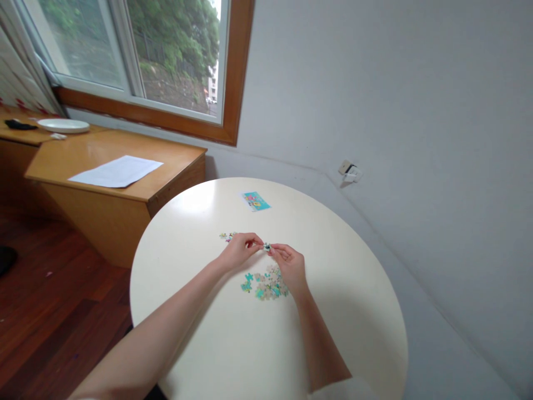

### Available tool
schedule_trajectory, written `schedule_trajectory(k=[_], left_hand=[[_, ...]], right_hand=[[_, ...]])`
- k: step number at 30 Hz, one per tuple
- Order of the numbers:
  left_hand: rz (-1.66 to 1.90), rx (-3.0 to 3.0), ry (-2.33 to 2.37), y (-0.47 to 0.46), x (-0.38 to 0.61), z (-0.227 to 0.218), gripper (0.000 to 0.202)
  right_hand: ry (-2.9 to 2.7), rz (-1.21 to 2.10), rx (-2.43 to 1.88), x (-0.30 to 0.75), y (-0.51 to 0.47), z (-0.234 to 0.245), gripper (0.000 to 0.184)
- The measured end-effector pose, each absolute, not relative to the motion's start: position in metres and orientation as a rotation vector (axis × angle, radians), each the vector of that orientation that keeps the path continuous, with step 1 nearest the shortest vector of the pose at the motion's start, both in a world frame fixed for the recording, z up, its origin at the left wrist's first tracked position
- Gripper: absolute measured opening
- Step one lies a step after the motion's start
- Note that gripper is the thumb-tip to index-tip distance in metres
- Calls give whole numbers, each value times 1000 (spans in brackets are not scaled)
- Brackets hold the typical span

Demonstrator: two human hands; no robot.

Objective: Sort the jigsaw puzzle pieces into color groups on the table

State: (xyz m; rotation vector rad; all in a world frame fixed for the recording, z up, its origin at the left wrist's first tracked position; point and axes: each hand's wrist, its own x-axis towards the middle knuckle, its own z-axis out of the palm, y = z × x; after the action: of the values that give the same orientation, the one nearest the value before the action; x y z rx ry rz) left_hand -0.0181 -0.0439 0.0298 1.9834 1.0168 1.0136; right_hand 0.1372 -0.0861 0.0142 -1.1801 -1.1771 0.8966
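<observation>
Between my two hands, a little above the round white table (200, 344), is a small jigsaw puzzle piece (267, 246); whether it is one piece or two joined ones I cannot tell. My left hand (239, 250) pinches its left side, and my right hand (290, 265) grips its right side with the fingertips. Below them lies a loose pile of puzzle pieces (268, 286), some teal and green, others showing pale backs. A smaller group of pieces (227, 236) sits just beyond my left hand, which partly covers it.
Farther back on the table lies a colourful picture card (256, 201). Left of the table stands a wooden desk (104, 141) with a white paper sheet (116, 171) and a white plate (63, 126). A wall with a socket (350, 170) borders the right side.
</observation>
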Motion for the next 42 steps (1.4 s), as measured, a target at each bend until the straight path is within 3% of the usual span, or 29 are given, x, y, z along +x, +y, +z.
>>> schedule_trajectory(k=[33, 42], left_hand=[[935, 1758, 897, -40, -16, 25, 13], [872, 1581, 844, -37, -16, 20, 31]], right_hand=[[-1302, 785, -1287, 137, -87, 12, 20], [-1430, 686, -1278, 135, -89, 13, 16]])
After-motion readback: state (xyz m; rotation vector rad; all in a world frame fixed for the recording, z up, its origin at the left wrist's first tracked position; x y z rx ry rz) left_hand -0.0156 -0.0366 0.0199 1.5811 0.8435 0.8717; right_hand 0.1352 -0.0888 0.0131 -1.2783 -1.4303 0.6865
